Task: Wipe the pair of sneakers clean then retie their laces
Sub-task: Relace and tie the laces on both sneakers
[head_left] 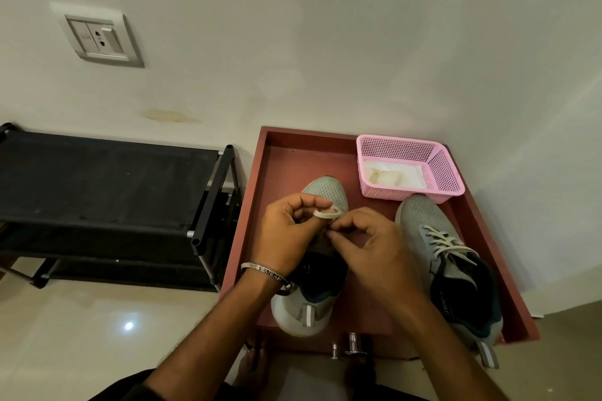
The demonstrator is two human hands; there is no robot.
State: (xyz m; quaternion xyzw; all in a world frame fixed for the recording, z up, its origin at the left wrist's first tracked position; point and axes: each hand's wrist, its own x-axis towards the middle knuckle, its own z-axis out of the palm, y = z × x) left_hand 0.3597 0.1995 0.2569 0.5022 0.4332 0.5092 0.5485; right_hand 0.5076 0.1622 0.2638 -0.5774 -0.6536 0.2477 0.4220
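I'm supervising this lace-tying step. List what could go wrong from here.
1. The heel of the grey mesh sneaker being tied overhangs the front edge of the red-brown wooden tray; a hard tug could tip it off.
2. The left hand and right hand pinch only a small loop of the off-white lace, which might slip loose.

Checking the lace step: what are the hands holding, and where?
Both grip the left sneaker's lace: left hand pinches its loop, right hand pinches a strand below.
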